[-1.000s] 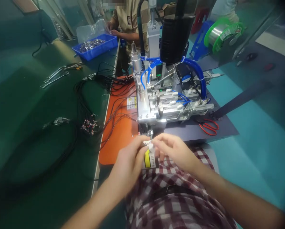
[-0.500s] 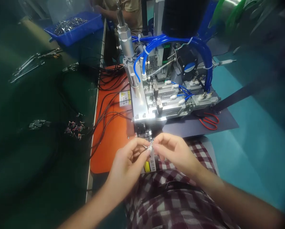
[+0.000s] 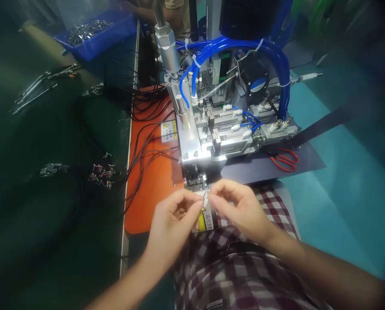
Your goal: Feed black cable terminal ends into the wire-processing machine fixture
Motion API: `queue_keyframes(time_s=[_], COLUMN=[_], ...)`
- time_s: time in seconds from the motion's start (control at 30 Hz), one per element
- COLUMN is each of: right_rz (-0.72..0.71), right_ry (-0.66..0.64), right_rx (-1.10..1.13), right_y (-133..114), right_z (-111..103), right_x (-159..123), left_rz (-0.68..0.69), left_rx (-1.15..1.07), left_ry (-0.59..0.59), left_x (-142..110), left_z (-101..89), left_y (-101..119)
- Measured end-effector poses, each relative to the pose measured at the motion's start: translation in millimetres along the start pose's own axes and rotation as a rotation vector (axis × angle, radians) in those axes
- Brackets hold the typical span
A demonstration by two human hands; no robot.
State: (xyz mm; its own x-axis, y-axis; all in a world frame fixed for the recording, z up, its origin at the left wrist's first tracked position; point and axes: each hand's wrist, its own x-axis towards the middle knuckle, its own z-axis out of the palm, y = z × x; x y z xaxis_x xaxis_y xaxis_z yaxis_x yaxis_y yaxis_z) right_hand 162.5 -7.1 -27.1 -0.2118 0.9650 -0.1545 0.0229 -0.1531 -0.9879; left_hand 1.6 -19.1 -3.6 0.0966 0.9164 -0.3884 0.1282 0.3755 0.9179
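Blue bin (image 3: 98,46) far left; red-handled tool (image 3: 284,160) right.

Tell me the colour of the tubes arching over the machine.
The tubes are blue, seen best in the head view.

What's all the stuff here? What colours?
Machine: one, silver, centre
Tubes: several, blue, on machine
Tool: one, red handles, right
Bin: one, blue, upper left
Metal parts: many, silver, in bin
Cables: many, black, left
Board: one, orange, under cables
Labels: two, yellow and white, by machine
Table: one, green, left
Person: one, tan shirt, top
Wire: count and colour unclear, fingertips
Cloth: one, maroon and white, lap
Left hand: one, bare, lower centre
Right hand: one, bare, beside it
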Motion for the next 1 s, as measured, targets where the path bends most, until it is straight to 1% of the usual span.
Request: queue_keyframes(time_s=[0.07,0.17,0.27,0.37,0.5,0.6,0.73,0.8,0.9,1.0], right_rz=[0.011,0.007,-0.049,-0.212,-0.436,-0.560,-0.746,-0.811,-0.823,-0.746], right_ry=[0.009,0.014,0.035,0.086,0.069,0.076,0.151,0.168,0.144,0.161], right_rx=[0.013,0.005,-0.096,-0.279,-0.431,-0.583,-0.871,-0.951,-0.938,-0.832], right_y=[1,2,3,2,-1,-1,3,7,11,10], right_z=[0,-1,-5,-9,-9,-6,-7,-9,-10,-8], right_x=[1,2,3,2,0,-1,-5,-8,-11,-11], left_rz=[0.004,-0.045,-0.093,-0.121,-0.136,-0.134,-0.127,-0.115,-0.089,-0.075], left_rx=[0.013,0.005,0.003,0.011,0.020,0.010,-0.010,-0.027,-0.048,-0.045], left_ry=[-0.003,-0.043,-0.056,-0.041,-0.030,-0.016,-0.004,0.002,0.019,0.035], left_x=[1,4,5,5,3,3,4,5,5,5], left_z=[-0.5,-2.0,-2.8,-2.3,-0.9,-0.3,-1.0,-1.9,-2.9,-2.4], left_y=[-2,-3,-3,-3,-4,-4,-5,-6,-7,-7])
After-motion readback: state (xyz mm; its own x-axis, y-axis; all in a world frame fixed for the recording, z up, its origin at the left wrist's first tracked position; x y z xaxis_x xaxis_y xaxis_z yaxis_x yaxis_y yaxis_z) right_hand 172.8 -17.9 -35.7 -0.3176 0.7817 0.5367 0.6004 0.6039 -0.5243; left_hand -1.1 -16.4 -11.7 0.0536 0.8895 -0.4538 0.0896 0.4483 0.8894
